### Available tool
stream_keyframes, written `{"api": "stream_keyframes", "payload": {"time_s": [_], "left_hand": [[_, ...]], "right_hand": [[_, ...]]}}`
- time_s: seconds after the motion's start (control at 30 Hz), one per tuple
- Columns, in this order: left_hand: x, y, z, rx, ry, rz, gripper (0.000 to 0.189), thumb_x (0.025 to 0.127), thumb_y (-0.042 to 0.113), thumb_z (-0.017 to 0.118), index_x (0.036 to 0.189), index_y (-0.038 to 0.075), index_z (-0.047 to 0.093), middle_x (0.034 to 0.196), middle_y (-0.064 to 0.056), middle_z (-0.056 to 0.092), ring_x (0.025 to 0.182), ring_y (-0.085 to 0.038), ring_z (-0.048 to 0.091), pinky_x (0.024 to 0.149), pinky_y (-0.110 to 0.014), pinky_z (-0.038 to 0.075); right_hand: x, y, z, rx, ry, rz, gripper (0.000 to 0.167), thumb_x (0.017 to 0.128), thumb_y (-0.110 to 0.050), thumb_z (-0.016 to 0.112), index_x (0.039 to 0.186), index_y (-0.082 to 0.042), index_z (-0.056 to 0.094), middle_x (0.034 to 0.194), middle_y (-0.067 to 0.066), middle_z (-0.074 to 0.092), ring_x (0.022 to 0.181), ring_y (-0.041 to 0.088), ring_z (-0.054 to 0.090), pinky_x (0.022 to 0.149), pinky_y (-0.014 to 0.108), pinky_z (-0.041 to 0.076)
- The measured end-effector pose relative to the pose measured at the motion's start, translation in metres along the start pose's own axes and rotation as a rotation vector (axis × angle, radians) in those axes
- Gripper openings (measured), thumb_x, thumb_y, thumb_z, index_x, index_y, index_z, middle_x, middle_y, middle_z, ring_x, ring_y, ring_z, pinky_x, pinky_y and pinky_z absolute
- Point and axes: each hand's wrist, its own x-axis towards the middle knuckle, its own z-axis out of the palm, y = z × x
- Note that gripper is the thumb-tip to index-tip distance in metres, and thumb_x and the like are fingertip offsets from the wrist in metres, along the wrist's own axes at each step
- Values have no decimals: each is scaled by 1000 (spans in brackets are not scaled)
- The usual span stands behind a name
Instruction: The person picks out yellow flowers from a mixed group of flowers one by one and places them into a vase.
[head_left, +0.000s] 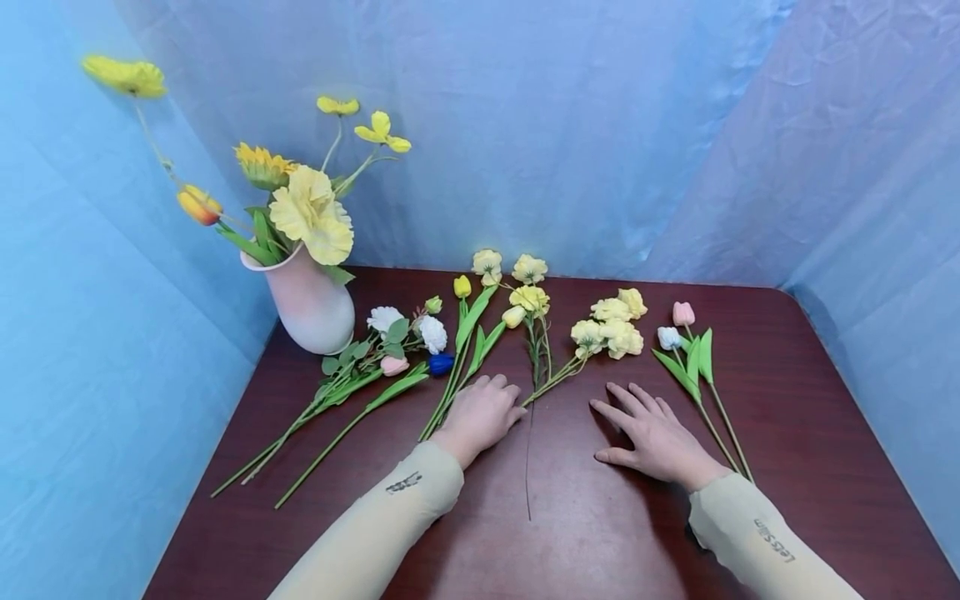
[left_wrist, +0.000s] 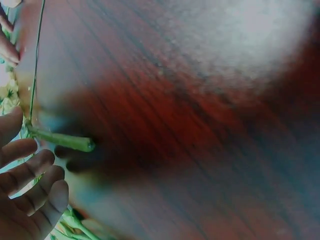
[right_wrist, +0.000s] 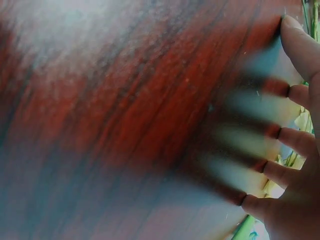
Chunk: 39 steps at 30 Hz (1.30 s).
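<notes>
My left hand (head_left: 483, 417) hovers low over the table, its fingers relaxed beside the lower stem of a yellow flower spray (head_left: 611, 325). In the left wrist view a cut green stem end (left_wrist: 65, 140) lies just past those fingers; whether they touch it I cannot tell. Another yellow flower spray (head_left: 529, 298) lies behind, with a thin dark wire-like stem (head_left: 528, 475) running toward the front. The yellow tulips (head_left: 468, 321) lie left of this hand, their stems partly hidden by it. On the right, my right hand (head_left: 652, 433) rests its spread fingertips on the table, holding nothing.
At the back left stands a pale vase (head_left: 311, 308) with yellow flowers, a sunflower and an orange tulip. White roses (head_left: 432, 333), a pink tulip (head_left: 393, 366) and a blue tulip (head_left: 441, 364) lie before it. Pink and white tulips (head_left: 683, 314) lie right. Blue curtains (head_left: 570, 142) enclose the table.
</notes>
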Motion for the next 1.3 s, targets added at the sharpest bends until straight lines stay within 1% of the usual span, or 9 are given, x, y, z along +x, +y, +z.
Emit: {"api": "stream_keyframes", "payload": {"time_s": [0.17, 0.27, 0.4, 0.6, 0.7, 0.93, 1.07, 1.13, 1.3], "left_hand": [[9, 9, 1, 65, -10, 15, 21, 102, 37, 63, 104, 19, 73, 98, 0, 67, 90, -22, 64, 76, -36, 55], [12, 11, 1, 89, -31, 10, 11, 101, 23, 66, 101, 17, 76, 95, -1, 67, 87, -21, 64, 74, -36, 56], [15, 11, 0, 63, -50, -24, 17, 96, 6, 63, 92, 15, 77, 90, -2, 66, 84, -21, 64, 71, -38, 58], [13, 8, -11, 98, 8, 5, 15, 93, 7, 66, 85, 15, 75, 84, -2, 64, 77, -20, 64, 63, -37, 58], [9, 7, -21, 172, 96, 57, 12, 93, 9, 67, 84, 14, 74, 83, -2, 63, 76, -19, 62, 58, -35, 56], [0, -6, -61, 369, 426, 179, 13, 91, 5, 65, 83, 9, 74, 79, -2, 61, 70, -17, 59, 49, -28, 49], [-4, -21, -90, 372, 518, 197, 9, 87, 0, 66, 88, 4, 74, 82, -6, 62, 71, -20, 59, 51, -29, 49], [-6, -32, -103, 296, 579, 201, 15, 80, 9, 75, 93, 1, 73, 86, -8, 64, 75, -21, 58, 56, -28, 50], [-10, -56, -138, 313, 718, 212, 12, 87, 8, 69, 95, -1, 71, 83, -10, 62, 75, -27, 56, 59, -33, 48]], "right_hand": [[0, 1, 0, 19, -7, -1, 76, 86, -52, 77, 149, -16, 54, 159, 22, 38, 145, 53, 30, 108, 76, 29], [0, 1, 0, 26, -13, -3, 75, 87, -50, 77, 150, -15, 54, 159, 22, 38, 145, 53, 30, 108, 76, 29], [0, 1, 0, 27, -26, -4, 74, 89, -50, 75, 151, -15, 53, 160, 21, 37, 146, 53, 30, 108, 76, 28], [0, 1, 1, 29, -29, -6, 74, 89, -51, 74, 151, -16, 52, 160, 22, 37, 146, 54, 29, 108, 77, 28], [0, 1, 1, 29, -23, -6, 74, 89, -52, 74, 151, -16, 52, 160, 22, 37, 145, 54, 30, 107, 77, 28], [-1, 3, 3, 46, -19, -4, 74, 89, -51, 74, 151, -17, 52, 161, 21, 36, 145, 54, 29, 106, 79, 27], [-2, 2, 2, 60, -27, 0, 73, 90, -50, 74, 151, -16, 52, 161, 22, 35, 146, 54, 28, 106, 79, 26], [-2, 2, 2, 65, -28, -1, 73, 90, -49, 74, 151, -16, 52, 161, 22, 35, 146, 54, 28, 106, 79, 26], [-1, 1, 1, 72, -35, 3, 73, 91, -50, 73, 152, -17, 51, 161, 22, 34, 146, 55, 27, 106, 80, 24]]}}
